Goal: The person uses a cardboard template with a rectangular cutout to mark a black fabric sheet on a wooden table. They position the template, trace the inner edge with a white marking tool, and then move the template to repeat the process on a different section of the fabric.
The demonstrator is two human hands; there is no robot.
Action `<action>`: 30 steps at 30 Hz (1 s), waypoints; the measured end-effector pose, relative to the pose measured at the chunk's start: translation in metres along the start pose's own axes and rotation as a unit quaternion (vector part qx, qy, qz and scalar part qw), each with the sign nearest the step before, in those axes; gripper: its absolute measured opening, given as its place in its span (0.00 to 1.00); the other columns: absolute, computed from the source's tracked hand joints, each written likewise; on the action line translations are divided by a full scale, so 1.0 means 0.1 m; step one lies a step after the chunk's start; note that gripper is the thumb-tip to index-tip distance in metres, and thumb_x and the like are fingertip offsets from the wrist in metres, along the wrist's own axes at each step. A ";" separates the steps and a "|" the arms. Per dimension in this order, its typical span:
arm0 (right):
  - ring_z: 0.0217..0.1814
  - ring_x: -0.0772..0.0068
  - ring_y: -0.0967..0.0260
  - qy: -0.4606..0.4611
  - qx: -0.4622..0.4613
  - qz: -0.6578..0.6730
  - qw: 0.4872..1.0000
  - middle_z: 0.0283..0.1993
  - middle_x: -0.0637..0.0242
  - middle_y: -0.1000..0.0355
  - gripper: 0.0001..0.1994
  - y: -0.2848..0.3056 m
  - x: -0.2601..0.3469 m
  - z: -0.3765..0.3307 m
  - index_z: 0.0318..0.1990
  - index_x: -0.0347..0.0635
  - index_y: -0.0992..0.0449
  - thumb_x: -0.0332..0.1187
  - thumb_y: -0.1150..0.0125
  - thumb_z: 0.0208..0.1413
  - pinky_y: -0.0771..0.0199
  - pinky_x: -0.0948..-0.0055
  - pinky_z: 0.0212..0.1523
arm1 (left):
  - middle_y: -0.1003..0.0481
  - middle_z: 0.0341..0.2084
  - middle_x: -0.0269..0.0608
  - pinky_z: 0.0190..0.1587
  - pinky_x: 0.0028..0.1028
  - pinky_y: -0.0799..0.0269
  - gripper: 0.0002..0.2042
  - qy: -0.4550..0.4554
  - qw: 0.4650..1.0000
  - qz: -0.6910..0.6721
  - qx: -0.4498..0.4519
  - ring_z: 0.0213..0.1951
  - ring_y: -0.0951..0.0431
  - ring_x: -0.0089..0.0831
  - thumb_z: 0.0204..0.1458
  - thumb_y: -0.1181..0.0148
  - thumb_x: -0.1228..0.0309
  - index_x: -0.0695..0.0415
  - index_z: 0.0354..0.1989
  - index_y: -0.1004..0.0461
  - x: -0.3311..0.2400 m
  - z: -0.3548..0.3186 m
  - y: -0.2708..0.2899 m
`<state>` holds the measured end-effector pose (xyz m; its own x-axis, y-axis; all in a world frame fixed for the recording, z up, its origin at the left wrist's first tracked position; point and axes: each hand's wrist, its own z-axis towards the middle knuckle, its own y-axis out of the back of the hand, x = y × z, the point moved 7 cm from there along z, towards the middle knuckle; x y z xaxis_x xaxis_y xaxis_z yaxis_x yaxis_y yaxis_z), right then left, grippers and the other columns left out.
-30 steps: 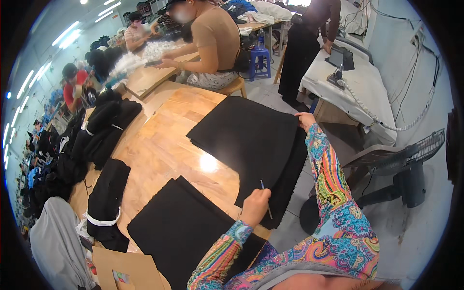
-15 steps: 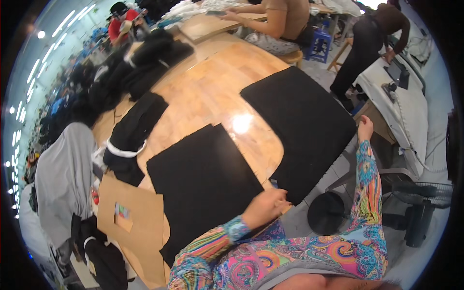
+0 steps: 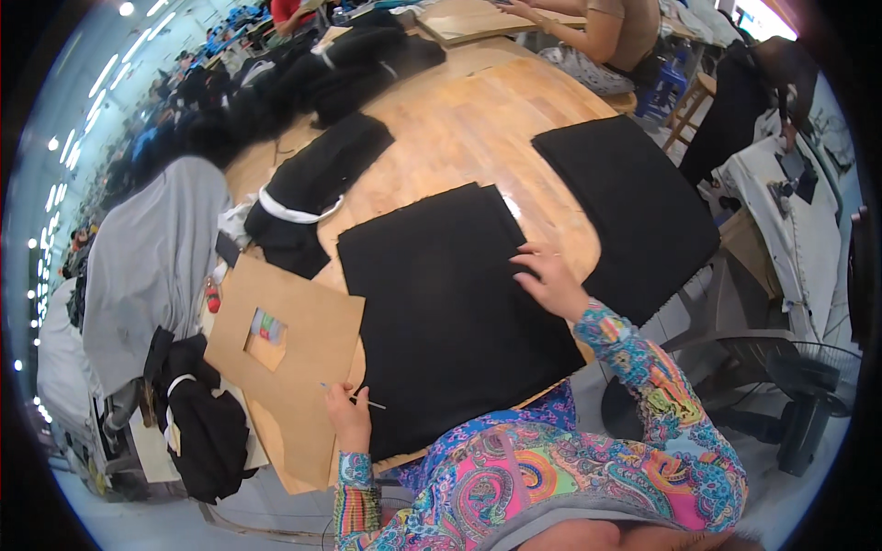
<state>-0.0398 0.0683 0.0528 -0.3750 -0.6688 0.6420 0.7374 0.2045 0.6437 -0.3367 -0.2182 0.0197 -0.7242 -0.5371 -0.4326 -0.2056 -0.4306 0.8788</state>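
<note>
A stack of black fabric pieces (image 3: 450,312) lies on the wooden table in front of me. My right hand (image 3: 549,280) is at the stack's right edge, fingers spread over the cloth, holding nothing. Near the stack's lower left edge, my left hand (image 3: 349,421) is closed round a thin pen-like stick (image 3: 375,404), whose exact kind I cannot make out. Beside that hand lies a brown cardboard pattern (image 3: 299,367) with a small rectangular cut-out. Another black fabric stack (image 3: 634,202) rests at the table's right side, partly over its edge.
A black cloth bundle tied with a white band (image 3: 312,193) sits at the far left, with more dark bundles (image 3: 349,69) behind. Grey cloth (image 3: 152,266) drapes at the left. A fan (image 3: 799,386) stands at the right. Two people work beyond the table, another at the right.
My left hand has gone from the near stack's lower right corner to its left side, by the cardboard. My right hand has come in from the far right onto the stack. The view has shifted left.
</note>
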 end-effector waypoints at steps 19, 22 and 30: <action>0.69 0.46 0.61 0.032 0.187 -0.187 0.964 0.65 0.53 0.51 0.33 -1.64 0.56 0.29 0.59 0.42 0.39 0.54 0.48 0.51 0.63 0.45 0.65 | 0.32 0.21 0.42 0.31 0.36 0.37 0.06 -0.034 0.992 -0.113 -0.050 0.26 0.32 0.40 0.45 0.40 0.77 0.59 0.25 0.33 0.02 -0.18 0.16; 0.69 0.47 0.61 0.040 0.184 -0.192 0.963 0.66 0.54 0.52 0.33 -1.69 0.59 0.29 0.59 0.43 0.40 0.54 0.47 0.51 0.63 0.45 0.65 | 0.32 0.20 0.43 0.28 0.33 0.36 0.06 0.068 0.977 -0.200 -0.007 0.24 0.30 0.39 0.45 0.41 0.78 0.60 0.25 0.34 0.15 -0.17 0.15; 0.70 0.48 0.62 0.064 0.185 -0.197 0.961 0.66 0.54 0.52 0.33 -1.86 0.68 0.29 0.60 0.45 0.40 0.58 0.52 0.52 0.66 0.45 0.65 | 0.33 0.18 0.42 0.24 0.31 0.37 0.07 0.099 0.975 -0.198 0.029 0.20 0.32 0.35 0.44 0.41 0.79 0.61 0.25 0.35 0.37 -0.24 0.18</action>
<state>-0.2190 0.0057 -0.0112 -0.4953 -0.8234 0.2768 0.2936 0.1412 0.9454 -0.3514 -0.2631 0.0146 -0.4401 -0.4700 -0.7651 -0.4841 -0.5934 0.6430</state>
